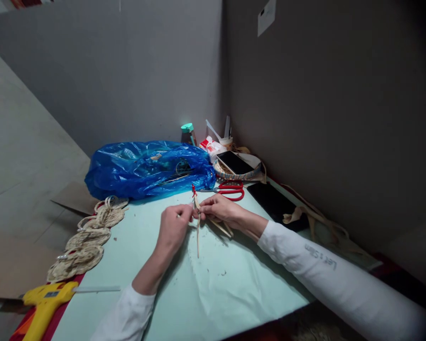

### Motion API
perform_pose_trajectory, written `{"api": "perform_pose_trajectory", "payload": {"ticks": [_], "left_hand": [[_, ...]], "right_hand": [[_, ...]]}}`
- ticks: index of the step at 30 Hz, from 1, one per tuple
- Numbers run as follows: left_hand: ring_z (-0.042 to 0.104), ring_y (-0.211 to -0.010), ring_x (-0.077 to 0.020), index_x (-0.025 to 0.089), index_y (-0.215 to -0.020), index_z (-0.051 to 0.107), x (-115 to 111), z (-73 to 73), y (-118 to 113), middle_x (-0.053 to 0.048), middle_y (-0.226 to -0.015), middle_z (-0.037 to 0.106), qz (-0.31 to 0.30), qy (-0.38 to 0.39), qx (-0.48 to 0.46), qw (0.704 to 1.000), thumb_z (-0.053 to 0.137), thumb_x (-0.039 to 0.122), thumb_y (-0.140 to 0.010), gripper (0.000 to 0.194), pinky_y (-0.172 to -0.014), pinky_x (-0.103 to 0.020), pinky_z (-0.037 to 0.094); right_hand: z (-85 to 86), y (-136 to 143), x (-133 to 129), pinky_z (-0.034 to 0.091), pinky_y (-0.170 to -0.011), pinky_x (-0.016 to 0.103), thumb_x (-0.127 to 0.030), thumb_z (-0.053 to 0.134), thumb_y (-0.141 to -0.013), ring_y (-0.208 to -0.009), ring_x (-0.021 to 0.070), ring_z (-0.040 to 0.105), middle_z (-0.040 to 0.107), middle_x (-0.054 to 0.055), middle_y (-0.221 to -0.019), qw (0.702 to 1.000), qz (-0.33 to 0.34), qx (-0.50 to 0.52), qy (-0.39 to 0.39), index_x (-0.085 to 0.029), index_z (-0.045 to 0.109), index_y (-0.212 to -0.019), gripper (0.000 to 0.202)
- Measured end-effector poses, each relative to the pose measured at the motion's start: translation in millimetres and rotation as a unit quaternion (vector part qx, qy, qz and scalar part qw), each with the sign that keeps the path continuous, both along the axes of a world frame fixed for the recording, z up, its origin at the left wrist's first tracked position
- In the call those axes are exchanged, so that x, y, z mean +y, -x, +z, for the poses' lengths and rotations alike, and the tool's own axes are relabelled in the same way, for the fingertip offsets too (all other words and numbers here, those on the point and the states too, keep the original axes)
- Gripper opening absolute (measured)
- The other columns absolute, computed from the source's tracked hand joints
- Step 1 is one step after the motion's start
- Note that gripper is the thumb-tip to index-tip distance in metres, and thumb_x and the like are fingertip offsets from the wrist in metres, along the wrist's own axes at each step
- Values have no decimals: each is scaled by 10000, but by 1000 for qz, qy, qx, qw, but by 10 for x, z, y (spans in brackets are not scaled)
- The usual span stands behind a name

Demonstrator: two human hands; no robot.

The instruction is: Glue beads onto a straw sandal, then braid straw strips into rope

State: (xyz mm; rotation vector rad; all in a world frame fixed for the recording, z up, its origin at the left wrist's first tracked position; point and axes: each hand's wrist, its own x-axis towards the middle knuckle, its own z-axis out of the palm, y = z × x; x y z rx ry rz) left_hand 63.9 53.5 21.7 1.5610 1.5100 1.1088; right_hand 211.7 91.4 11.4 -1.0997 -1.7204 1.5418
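evidently, fingers: pinched narrow on pale strips (198, 237) with left hand (172, 227) and right hand (222, 208), probably to steady them above green sheet (234, 289).
scissors (230, 191): just beyond, likely for easy reach.
braided coils (88, 239): at left edge, apparently out of the way.

Pale green surface (184, 289): blue bag (145, 170), 11 o'clock; scissors (230, 190), 1; black slab (275, 201), 2; braided coils (87, 239), 9; glue gun (51, 296), 8.
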Motion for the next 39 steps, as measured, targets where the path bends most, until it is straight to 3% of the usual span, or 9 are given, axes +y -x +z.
{"api": "perform_pose_trajectory", "payload": {"ticks": [2, 5, 10, 13, 16, 21, 27, 32, 39], "left_hand": [[526, -535, -136, 160, -660, 623, 77, -17, 59, -37, -652, 621, 1, 36, -59, 998, 532, 324, -773, 219, -538, -247, 388], [573, -545, -137, 139, -765, 599, 128, -75, 42, -45, -666, 622, -52, 109, -133, 984, 591, 313, -717, 181, -532, -249, 449], [244, -344, -12, 150, -765, 546, 129, -142, -9, 68, -516, 453, -94, 176, -187, 962, 663, 332, -657, 242, -342, -147, 135], [211, -341, -10, 146, -726, 543, 155, -180, 23, 100, -443, 372, -88, 197, -183, 959, 705, 341, -614, 277, -344, -143, 102], [248, -353, -9, 136, -698, 560, 174, -218, 44, 74, -456, 432, -47, 193, -170, 965, 741, 342, -572, 302, -354, -142, 128], [217, -358, -4, 132, -564, 545, 152, -228, 22, 73, -424, 401, -19, 191, -139, 972, 751, 311, -510, 278, -374, -155, 109], [247, -354, -30, 158, -545, 565, 138, -219, -14, 93, -375, 364, 35, 178, -96, 979, 673, 224, -442, 163, -394, -168, 130], [294, -363, -39, 157, -541, 604, 155, -256, 18, 90, -370, 445, 52, 177, -130, 974, 641, 138, -400, 147, -398, -167, 177], [571, -507, -182, 193, -609, 669, 153, -216, 88, 41, -476, 614, 33, 217, -186, 958, 760, 137, -374, 258, -473, -257, 425]], "right_hand": [[5, 19, -21, 200, -395, 180, -144, 442, -817, -396, 38, 245, 443, -43, -510, 1000, 2, -1, -7, -129, 506, -633, 196], [-23, 54, -26, 257, -421, 168, -105, 404, -823, -428, 45, 351, 533, -9, -586, 999, 6, -22, -38, -133, 498, -678, 175], [-24, 59, -24, 351, -508, 185, -167, 462, -836, -585, 97, 534, 653, 45, -742, 983, 3, -130, -131, -124, 590, -775, 148], [32, 48, -70, 411, -597, 242, -163, 524, -783, -738, 190, 616, 685, 110, -804, 958, 5, -217, -190, -111, 621, -766, 111], [85, 48, -142, 450, -635, 325, -192, 555, -764, -827, 289, 640, 682, 197, -915, 931, 1, -279, -235, -79, 636, -904, 197], [94, 61, -229, 489, -682, 382, -236, 530, -817, -866, 311, 654, 681, 189, -929, 891, -1, -325, -317, -81, 626, -967, 236], [7, 140, -315, 482, -582, 347, -105, 506, -829, -733, 236, 651, 666, 93, -817, 813, -4, -371, -448, -123, 607, -869, 111], [44, 152, -386, 420, -498, 310, -84, 560, -801, -722, 219, 611, 656, 133, -805, 772, 0, -373, -515, -120, 599, -717, 100], [-117, 207, -374, 361, -416, 312, -67, 505, -821, -684, 213, 600, 629, 53, -681, 767, 65, -299, -565, -160, 568, -617, 233]]}}
